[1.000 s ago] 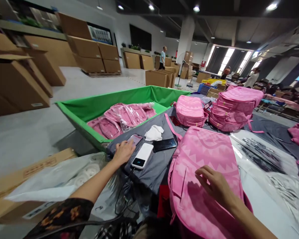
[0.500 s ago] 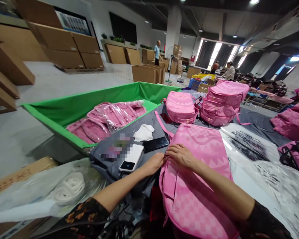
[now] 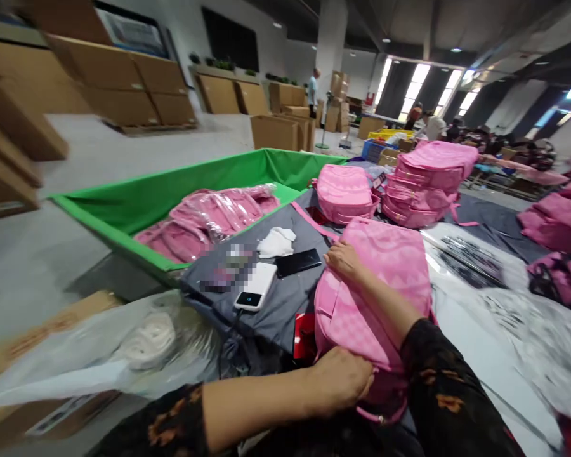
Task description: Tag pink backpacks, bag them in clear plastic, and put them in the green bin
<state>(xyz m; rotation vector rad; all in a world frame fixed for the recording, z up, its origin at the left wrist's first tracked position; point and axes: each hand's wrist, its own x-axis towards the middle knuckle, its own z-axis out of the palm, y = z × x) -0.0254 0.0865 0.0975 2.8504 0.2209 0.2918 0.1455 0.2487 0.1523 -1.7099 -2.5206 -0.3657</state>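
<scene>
Pink backpack (image 3: 394,251): near side, right of centre
Nearest, I see the left hand (image 3: 343,379) with fingers curled at the backpack's near end, grip hidden; beyond it, the right hand (image 3: 345,260), half-curled on the left edge, hold indeterminable; left of that, a black phone (image 3: 299,262); farther left, a green bin (image 3: 195,176)

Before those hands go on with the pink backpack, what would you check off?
1. Left hand at the pink backpack's near end: ok.
2. Right hand on its upper left side: ok.
3. Black phone well away from the right hand: not ok, it lies close by.
4. White power bank lying flat: ok.
5. Backpack fully zipped: cannot tell, the left hand hides part of the edge.
</scene>
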